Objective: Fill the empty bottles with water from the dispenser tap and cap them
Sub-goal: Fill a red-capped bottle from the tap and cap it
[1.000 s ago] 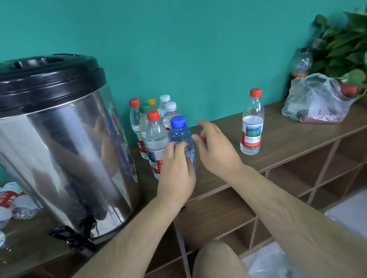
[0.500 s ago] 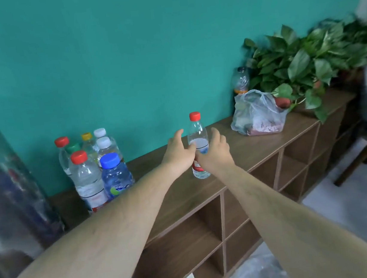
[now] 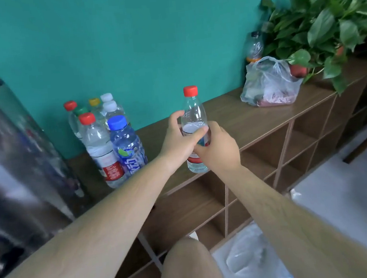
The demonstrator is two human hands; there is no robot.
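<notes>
In the middle of the frame both hands are clamped on an upright red-capped bottle (image 3: 193, 112) at the front edge of the wooden tabletop (image 3: 239, 120). The left hand (image 3: 179, 140) curls its fingers (image 3: 175, 117) round the back with the thumb across the front, and the right hand (image 3: 220, 148) wraps the label lower down. A cluster of capped bottles (image 3: 108, 137) stands well apart at centre left, just beside the steel dispenser (image 3: 11, 155) at the left edge. A knotted plastic bag (image 3: 269, 83) and a leafy plant (image 3: 324, 24) sit at upper right.
</notes>
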